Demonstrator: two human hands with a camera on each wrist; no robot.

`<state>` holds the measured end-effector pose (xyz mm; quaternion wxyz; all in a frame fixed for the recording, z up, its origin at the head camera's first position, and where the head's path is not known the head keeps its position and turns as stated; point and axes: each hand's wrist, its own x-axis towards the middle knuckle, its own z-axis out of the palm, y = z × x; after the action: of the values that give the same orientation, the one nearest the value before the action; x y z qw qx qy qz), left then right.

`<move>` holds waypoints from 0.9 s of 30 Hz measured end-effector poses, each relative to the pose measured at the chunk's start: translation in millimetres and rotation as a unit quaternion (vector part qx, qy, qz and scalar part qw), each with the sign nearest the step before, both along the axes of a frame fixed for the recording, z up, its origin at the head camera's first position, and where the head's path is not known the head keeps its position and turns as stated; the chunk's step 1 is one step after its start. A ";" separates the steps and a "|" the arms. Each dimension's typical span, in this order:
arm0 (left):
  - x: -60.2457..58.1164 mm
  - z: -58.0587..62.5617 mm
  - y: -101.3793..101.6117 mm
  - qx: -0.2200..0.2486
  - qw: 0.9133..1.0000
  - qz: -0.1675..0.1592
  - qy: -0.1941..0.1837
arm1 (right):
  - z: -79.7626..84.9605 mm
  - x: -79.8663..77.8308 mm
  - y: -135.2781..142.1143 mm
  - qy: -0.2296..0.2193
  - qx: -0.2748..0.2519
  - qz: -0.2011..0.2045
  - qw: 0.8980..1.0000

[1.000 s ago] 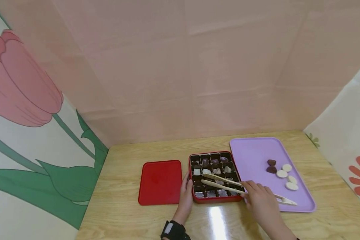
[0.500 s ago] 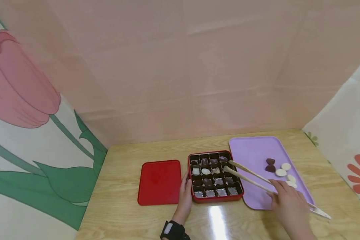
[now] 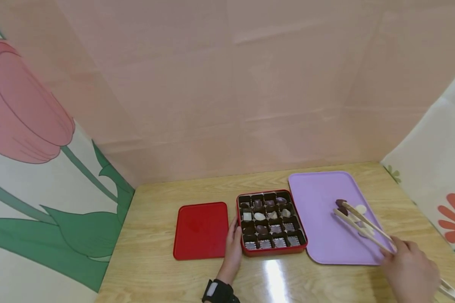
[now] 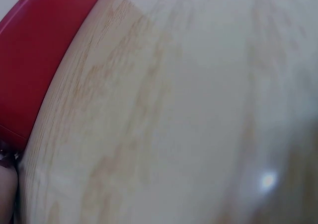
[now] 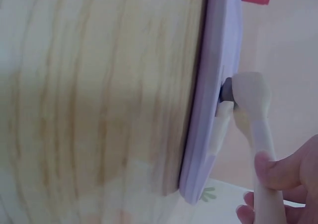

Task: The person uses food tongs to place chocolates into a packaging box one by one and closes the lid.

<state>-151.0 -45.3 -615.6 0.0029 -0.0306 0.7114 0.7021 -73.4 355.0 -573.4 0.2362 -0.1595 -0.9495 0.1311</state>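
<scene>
Slim pale tongs [image 5: 262,134], smooth, with broad rounded tips, are grasped by the right hand [image 3: 411,269], thumb and fingers curled round the arms. Beyond those fingers, the tips are spread about two small dark pieces [image 3: 340,203], glossy and rounded; contact cannot be told. Pale flat discs [image 3: 361,209] are partly covered by the tongs, between the right fingers and the tips. All are borne by a lilac tray [image 3: 314,198], smooth, round-cornered, raised-edged, ahead and left of the right fingers.

A red box [image 3: 274,251], glossy, square with rounded corners, is touched on its left side by the left hand [image 3: 232,246], fingers laid along the wall, not clenched. Right of those fingers, a dark four-by-four insert is seen inside: purple-brown pieces in the far row, whitish ones in the next, two dark ones in the third; silvery textured floors elsewhere. A matching red lid [image 3: 201,231] is laid flat left of the left fingers. Wood-grained tabletop [image 3: 155,231] is shown under everything; creased pinkish cloth [image 3: 231,92] is hung behind.
</scene>
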 end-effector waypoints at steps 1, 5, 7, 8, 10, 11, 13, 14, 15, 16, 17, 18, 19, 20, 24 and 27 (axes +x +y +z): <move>0.1 -0.2 0.0 0.001 1.000 -0.001 -0.001 | -0.7 0.0 1.2 -0.009 0.000 0.003 1.000; 1.0 -0.5 0.1 0.005 1.000 -0.003 -0.002 | -0.1 -2.8 2.9 -0.017 0.000 0.031 0.999; 1.2 -1.1 0.3 0.004 1.000 -0.002 -0.003 | 1.5 -5.7 2.3 -0.013 0.001 0.044 0.999; 1.2 -1.1 0.3 0.004 1.000 -0.002 -0.003 | 3.2 -7.2 1.6 -0.016 0.001 0.049 0.999; 0.9 -1.1 0.6 0.006 1.000 0.000 -0.005 | 6.8 -9.8 0.1 -0.032 0.000 0.056 0.998; 0.8 -1.0 0.6 0.007 1.000 0.000 -0.003 | 8.5 -10.9 -0.7 -0.036 -0.001 0.058 0.998; 0.8 -0.6 1.0 0.015 1.000 -0.002 -0.005 | 11.7 -11.8 -2.6 -0.052 -0.003 0.060 0.997; 0.9 -0.3 1.1 0.019 1.000 -0.002 -0.006 | 12.9 -11.5 -3.4 -0.059 -0.003 0.060 0.996; 1.0 -0.3 1.3 0.021 1.000 -0.003 -0.007 | 13.6 -11.1 -3.8 -0.061 -0.003 0.061 0.996; 1.0 -0.4 1.3 0.023 1.000 -0.004 -0.009 | 14.0 -10.6 -4.2 -0.065 -0.005 0.059 0.996; 1.1 -0.5 1.2 0.024 1.000 -0.005 -0.010 | 14.4 -9.9 -4.3 -0.067 -0.006 0.057 0.996; 1.3 -0.4 1.1 0.025 1.000 -0.007 -0.012 | 15.2 -9.4 -4.2 -0.073 -0.006 0.056 0.996; 1.1 -0.6 0.9 0.024 1.000 -0.008 -0.013 | 15.6 -8.8 -4.3 -0.082 -0.006 0.055 0.995; 1.2 -0.5 0.7 0.021 1.000 -0.008 -0.013 | 15.8 -8.3 -4.4 -0.085 -0.006 0.055 0.995; 0.9 0.9 0.1 0.017 1.000 -0.008 -0.015 | 16.4 -7.4 -5.9 -0.097 -0.009 0.058 0.994; 0.4 0.4 0.1 0.017 1.000 -0.009 -0.014 | 13.3 -4.9 -7.4 -0.076 -0.008 0.061 0.995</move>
<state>-150.6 -45.2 -615.2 0.0195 -0.0340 0.6998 0.7133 -78.3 347.7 -560.2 0.1533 -0.1128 -0.9716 0.1405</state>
